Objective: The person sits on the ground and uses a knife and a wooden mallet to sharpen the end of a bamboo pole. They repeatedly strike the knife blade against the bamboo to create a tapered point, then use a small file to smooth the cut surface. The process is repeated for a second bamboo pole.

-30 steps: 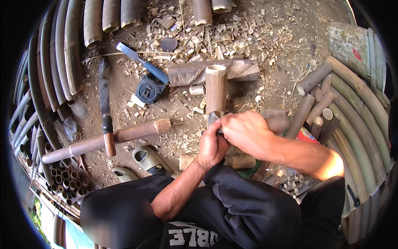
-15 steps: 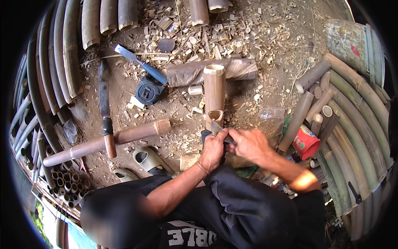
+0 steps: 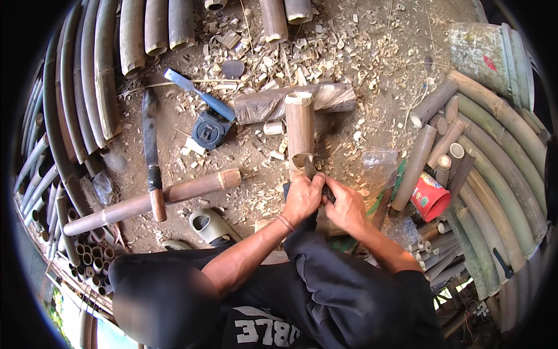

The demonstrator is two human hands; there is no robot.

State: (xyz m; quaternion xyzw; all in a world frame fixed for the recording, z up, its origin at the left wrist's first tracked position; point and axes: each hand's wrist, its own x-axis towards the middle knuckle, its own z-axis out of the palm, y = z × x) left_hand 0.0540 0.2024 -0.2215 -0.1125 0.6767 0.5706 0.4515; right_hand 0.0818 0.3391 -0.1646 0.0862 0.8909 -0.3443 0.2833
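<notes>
A brown bamboo tube points away from my lap, its far end resting on a rough wooden block. A scooped cut shows in its upper side near my fingers. My left hand is closed round the near end of the tube, thumb close to the blade. The grey blade of a knife lies at the cut. My right hand is closed on the dark knife handle, right beside the left hand. The tube's near end is hidden under my hands.
Left of the tube lie a blue-handled chisel, a black tape measure, a long machete and a bamboo pole. Shavings cover the ground. A red container and stacked bamboo stand right; sandals lie near.
My right hand and forearm have swung inward and nearer my body, and the blade has turned steeper at the cut. My left hand stays on the tube. The view has shifted slightly.
</notes>
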